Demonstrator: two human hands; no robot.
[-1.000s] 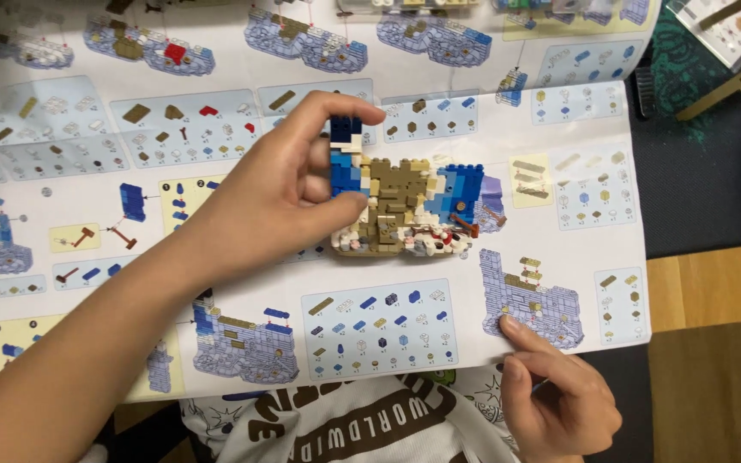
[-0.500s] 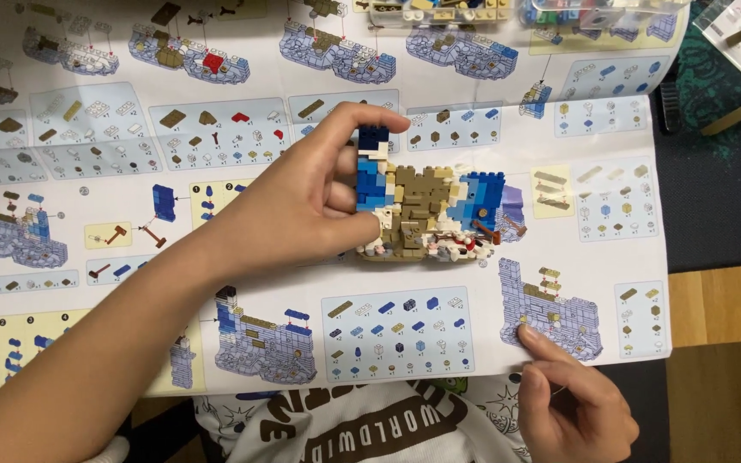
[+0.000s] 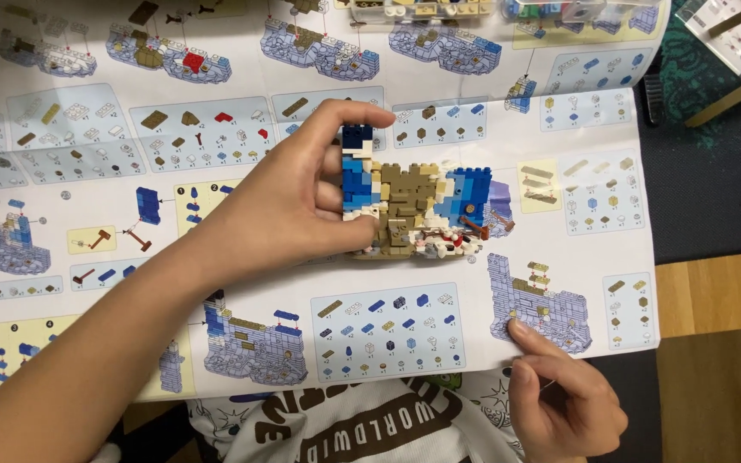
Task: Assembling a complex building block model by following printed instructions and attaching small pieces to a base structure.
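- The large instruction sheet (image 3: 70,129) covers the work surface from the far left edge, printed with step diagrams of small bricks and part-built walls; it lies flat under everything.
- The left hand (image 3: 289,201) comes in across the sheet, closed around the left end of the brick model (image 3: 413,210): the forefinger hooks over the top of the dark blue and light blue column, the other fingers curl against its near side. To do this step well, I judge the pinch should stay on the column itself, pressing straight down so the studs seat evenly rather than skewing the tan middle.
- The brick model sits on the middle of the sheet, tan in the centre, blue at both ends, with small white and red bits along its near edge. Those loose-looking bits could pop off if the model is tilted, so keeping it flat on the paper seems wise.
- The right hand (image 3: 563,394) rests at the sheet's near right edge, forefinger laid on a printed grey wall diagram, other fingers loosely curled and holding nothing I can make out; it pins the paper.
- Clear trays of spare pieces (image 3: 490,9) stand along the far edge, well apart from both hands.
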